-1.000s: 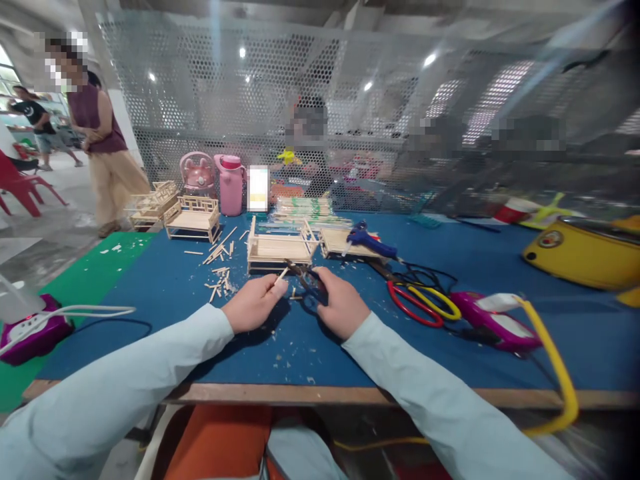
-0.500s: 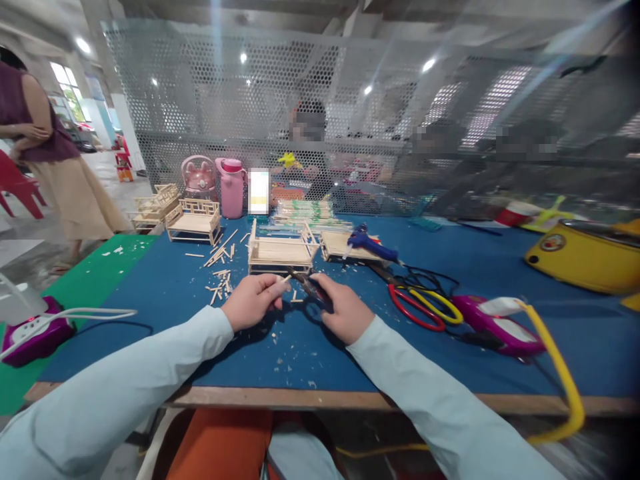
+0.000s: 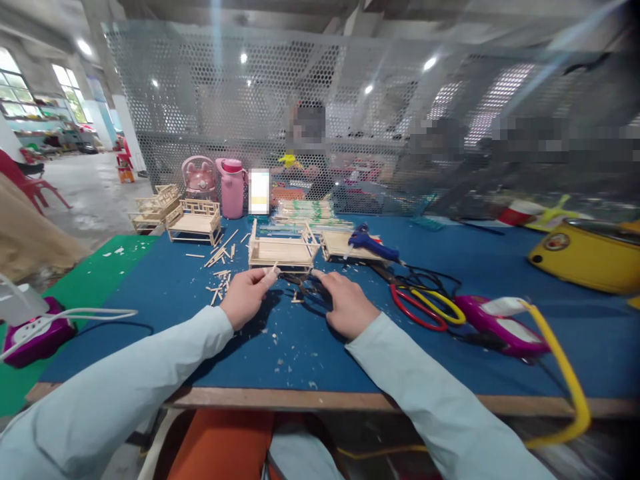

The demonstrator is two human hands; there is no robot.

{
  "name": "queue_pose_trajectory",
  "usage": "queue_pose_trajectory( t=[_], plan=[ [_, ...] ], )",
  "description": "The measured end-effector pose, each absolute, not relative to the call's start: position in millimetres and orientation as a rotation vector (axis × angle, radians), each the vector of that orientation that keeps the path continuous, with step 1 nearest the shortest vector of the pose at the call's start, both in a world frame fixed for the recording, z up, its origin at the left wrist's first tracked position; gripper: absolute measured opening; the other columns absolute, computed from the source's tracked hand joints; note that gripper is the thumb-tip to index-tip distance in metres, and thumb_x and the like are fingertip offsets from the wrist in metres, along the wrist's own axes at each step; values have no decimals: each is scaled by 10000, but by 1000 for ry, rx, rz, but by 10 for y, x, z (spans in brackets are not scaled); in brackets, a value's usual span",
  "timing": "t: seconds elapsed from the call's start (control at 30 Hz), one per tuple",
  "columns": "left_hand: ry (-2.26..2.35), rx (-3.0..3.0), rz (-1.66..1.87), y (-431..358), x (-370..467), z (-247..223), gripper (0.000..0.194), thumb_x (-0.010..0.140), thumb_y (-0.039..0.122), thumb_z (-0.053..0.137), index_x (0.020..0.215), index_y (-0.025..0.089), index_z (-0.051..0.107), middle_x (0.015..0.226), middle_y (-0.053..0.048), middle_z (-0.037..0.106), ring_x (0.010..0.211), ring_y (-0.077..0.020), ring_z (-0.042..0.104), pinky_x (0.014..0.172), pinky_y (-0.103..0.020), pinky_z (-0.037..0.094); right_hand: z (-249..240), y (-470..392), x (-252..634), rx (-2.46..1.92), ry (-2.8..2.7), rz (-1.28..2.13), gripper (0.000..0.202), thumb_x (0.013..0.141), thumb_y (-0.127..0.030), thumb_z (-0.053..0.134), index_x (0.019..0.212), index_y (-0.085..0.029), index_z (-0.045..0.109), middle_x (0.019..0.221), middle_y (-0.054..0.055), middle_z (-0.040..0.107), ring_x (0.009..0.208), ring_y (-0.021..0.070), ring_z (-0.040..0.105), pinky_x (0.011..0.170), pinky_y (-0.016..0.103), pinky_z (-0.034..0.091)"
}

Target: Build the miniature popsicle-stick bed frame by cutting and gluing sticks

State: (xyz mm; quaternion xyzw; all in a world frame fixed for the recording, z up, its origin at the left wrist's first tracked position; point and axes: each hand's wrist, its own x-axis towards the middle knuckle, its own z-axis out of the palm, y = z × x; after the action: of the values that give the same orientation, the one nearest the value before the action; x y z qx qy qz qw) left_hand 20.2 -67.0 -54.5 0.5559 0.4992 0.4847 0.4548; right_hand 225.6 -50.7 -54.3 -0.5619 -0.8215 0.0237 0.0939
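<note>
My left hand (image 3: 249, 293) pinches a short thin wooden stick (image 3: 275, 267) between thumb and fingertips. Low over the table, my right hand (image 3: 351, 303) is around the handles of dark pliers (image 3: 306, 287), whose jaws point left; the grip looks loose and is partly hidden. Just beyond both hands stands a miniature wooden bench (image 3: 283, 252) with rails. A flat wooden frame piece (image 3: 334, 244) lies to its right, under a blue glue gun (image 3: 373, 245). Cut stick pieces (image 3: 220, 283) are scattered left of the bench.
Finished-looking miniature benches (image 3: 195, 223) stand at the back left, near a pink thermos (image 3: 232, 190) and a lit phone (image 3: 259, 191). Red-and-yellow-handled scissors (image 3: 420, 310), a purple power strip (image 3: 503, 330) and a yellow pot (image 3: 583, 257) are at right. A mesh screen (image 3: 225, 93) borders the back.
The pliers have moved down and away from the stick, with my right hand lower. My left hand has drawn left with the stick. The person at far left has mostly left the view.
</note>
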Motion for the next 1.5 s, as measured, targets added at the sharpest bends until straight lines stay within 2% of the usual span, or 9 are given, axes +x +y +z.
queue_pose_trajectory(
  t=[0.13, 0.33, 0.53, 0.83, 1.13, 1.5],
  plan=[
    [1178, 1316, 1227, -662, 213, -557, 482, 619, 580, 663, 760, 119, 656, 564, 50, 433, 509, -56, 321, 492, -204, 265, -563, -492, 2277, -1646, -2408, 117, 816, 540, -12, 504, 1340, -116, 387, 1171, 154, 522, 1119, 298, 471, 923, 414, 367],
    [1132, 1283, 1215, -662, 224, -600, 388, 640, 490, 703, 736, 114, 682, 573, 38, 496, 493, -42, 305, 478, -201, 257, -624, -454, 2316, -1444, -2355, 256, 801, 543, -47, 487, 1331, -143, 382, 1190, 137, 508, 1168, 282, 447, 957, 424, 377],
    [1073, 1214, 1216, -695, 250, -539, 315, 587, 367, 767, 779, 120, 728, 641, 11, 623, 528, -58, 401, 532, -211, 322, -646, -463, 2326, -1352, -2375, 277, 801, 539, -57, 492, 1324, -172, 384, 1216, 136, 502, 1197, 289, 441, 988, 461, 362],
    [1044, 1315, 1157, -707, 233, -542, 248, 605, 330, 749, 735, 119, 733, 614, 19, 631, 574, -80, 451, 652, -237, 376, -631, -484, 2304, -1276, -2390, 283, 782, 513, -60, 481, 1284, -181, 428, 1172, 119, 546, 1166, 290, 476, 973, 464, 387],
    [1030, 1405, 1122, -703, 232, -592, 280, 625, 377, 712, 711, 110, 715, 630, 6, 621, 601, -94, 452, 663, -246, 368, -598, -514, 2270, -1249, -2358, 327, 681, 517, -58, 478, 1189, -148, 532, 1154, 127, 609, 1079, 279, 570, 948, 425, 435],
    [1060, 1508, 1132, -705, 225, -608, 282, 684, 370, 659, 781, 118, 741, 663, 2, 650, 622, -107, 482, 658, -236, 379, -552, -538, 2253, -1237, -2369, 275, 702, 502, -52, 475, 1191, -178, 512, 1110, 108, 609, 1062, 263, 568, 928, 413, 442]
  ],
)
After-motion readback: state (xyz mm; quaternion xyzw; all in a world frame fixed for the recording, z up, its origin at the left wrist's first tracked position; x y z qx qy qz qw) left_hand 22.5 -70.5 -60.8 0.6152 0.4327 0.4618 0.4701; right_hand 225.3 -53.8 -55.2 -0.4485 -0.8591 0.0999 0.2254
